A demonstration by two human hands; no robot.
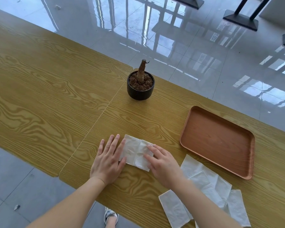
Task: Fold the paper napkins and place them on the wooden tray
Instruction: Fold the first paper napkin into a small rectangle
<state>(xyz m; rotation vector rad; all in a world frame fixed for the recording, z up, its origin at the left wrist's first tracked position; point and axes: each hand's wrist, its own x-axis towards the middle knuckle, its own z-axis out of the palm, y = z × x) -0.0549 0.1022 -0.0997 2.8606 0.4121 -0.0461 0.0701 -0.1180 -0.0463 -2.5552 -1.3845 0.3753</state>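
A white paper napkin (135, 152) lies folded on the wooden table (56, 96), with creases across its middle. My left hand (108, 159) lies flat with spread fingers, its thumb side resting on the napkin's left edge. My right hand (162, 163) presses its fingers down on the napkin's right part. The wooden tray (194, 119), a reddish-brown rounded rectangle, sits to the right of the napkin with nothing on it. A loose pile of unfolded napkins (209, 186) lies by my right forearm, near the table's front edge.
A small black pot (140, 91) with a bare stump stands behind the napkin at the table's far edge. A seam (99, 119) runs between two table tops. Beyond the table is glossy tiled floor with black table bases (240, 22). A shoe (110, 216) shows below.
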